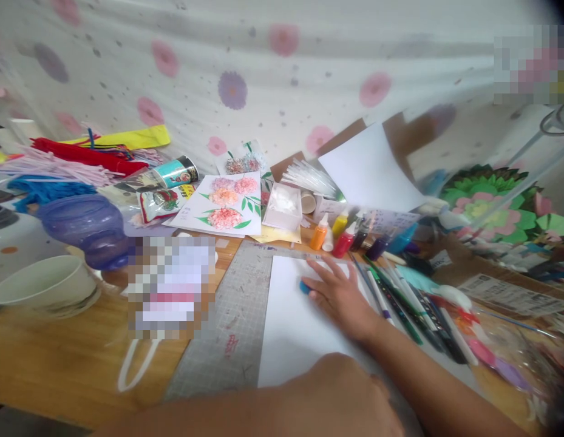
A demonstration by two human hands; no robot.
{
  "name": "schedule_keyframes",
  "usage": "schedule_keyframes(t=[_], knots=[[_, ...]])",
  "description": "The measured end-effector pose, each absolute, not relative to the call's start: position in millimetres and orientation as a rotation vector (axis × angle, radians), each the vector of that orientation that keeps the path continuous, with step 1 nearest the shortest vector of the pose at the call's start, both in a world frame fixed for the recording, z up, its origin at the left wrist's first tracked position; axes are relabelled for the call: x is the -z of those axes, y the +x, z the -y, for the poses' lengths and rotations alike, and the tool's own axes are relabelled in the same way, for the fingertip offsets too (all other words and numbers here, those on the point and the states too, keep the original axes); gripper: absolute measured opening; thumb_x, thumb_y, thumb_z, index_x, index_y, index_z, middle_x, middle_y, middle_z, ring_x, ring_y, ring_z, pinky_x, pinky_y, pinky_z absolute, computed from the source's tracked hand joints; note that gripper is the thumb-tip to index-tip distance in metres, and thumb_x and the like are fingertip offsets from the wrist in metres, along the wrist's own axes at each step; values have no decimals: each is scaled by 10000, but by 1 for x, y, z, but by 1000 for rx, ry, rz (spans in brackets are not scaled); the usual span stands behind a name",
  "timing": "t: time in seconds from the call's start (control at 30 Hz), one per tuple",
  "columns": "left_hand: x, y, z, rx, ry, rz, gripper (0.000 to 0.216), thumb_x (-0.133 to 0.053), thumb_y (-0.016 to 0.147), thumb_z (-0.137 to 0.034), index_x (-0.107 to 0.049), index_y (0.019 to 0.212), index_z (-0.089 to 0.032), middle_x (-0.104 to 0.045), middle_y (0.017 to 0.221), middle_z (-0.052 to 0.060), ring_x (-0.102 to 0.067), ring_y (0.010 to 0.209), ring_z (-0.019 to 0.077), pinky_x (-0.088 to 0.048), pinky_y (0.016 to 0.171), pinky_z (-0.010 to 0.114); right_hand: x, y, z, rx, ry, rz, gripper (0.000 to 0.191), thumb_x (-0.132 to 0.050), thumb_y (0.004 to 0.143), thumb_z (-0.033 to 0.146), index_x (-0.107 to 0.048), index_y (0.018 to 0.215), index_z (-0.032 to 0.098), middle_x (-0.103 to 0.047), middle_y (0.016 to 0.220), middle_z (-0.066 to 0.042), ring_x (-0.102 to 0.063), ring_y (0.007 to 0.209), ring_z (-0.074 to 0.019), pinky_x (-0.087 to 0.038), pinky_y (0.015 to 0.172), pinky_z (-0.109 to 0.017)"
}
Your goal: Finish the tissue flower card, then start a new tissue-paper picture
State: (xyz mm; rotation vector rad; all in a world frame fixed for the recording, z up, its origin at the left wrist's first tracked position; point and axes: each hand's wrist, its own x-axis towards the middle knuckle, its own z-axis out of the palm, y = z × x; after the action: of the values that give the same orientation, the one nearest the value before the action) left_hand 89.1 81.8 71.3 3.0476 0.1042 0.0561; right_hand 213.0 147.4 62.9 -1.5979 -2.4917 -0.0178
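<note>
On our wooden surface [40, 364], a pale bowl [49, 285] stands at the left near a see-through purple container [84, 224]; we cannot make out their contents. Further back, a small white box [277, 213] holds something white and fluffy, beside a bundle of clear sticks [309, 176]. Orange [319, 235], yellow [340, 226] and red bottles [343, 244] stand behind the white paper [291, 340], which lies on a grey cutting mat [218, 340]. Pens [400, 303] crowd the space just right of our right hand [348, 303], and a card with flower pictures [222, 206] lies beyond the mat.

Our right hand reaches flat over the paper, fingers [319, 283] spread wide; a small blue piece [304, 287] touches two fingertips above the paper's left part, though we cannot tell whether they grip it. Our left hand [349, 391], blurred, crosses in front and covers the paper's near edge; its fingers are hidden, so their state we cannot tell.
</note>
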Motion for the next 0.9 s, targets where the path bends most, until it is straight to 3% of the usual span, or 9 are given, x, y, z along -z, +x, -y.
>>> schedule_keyframes(t=[0.17,0.37,0.9], knots=[[-65,89,-82,-206,3049,-93,173,-654,773,-270,-589,638,-182,-574,580,19,-494,444,156,-194,306,259,-64,211,-139,12,-1544,2633,428,-306,970,410,-530,1322,310,-245,1543,-4,-148,1424,-378,-98,1007,-765],[-63,87,-82,-311,3063,-99,191,-691,744,-276,-580,621,-181,-567,563,12,-490,426,154,-170,294,265,-65,218,-132,70,-1462,2717,572,-301,909,625,-479,1361,323,-186,1560,-37,-105,1420,-420,-79,971,-794],[-72,88,-82,-51,3057,-81,87,-635,758,-236,-620,695,-177,-656,713,84,-586,586,206,-246,330,274,-60,234,-143,-75,-1614,2508,437,-294,967,474,-557,1289,337,-329,1514,-8,-198,1417,-358,-89,1023,-758]])
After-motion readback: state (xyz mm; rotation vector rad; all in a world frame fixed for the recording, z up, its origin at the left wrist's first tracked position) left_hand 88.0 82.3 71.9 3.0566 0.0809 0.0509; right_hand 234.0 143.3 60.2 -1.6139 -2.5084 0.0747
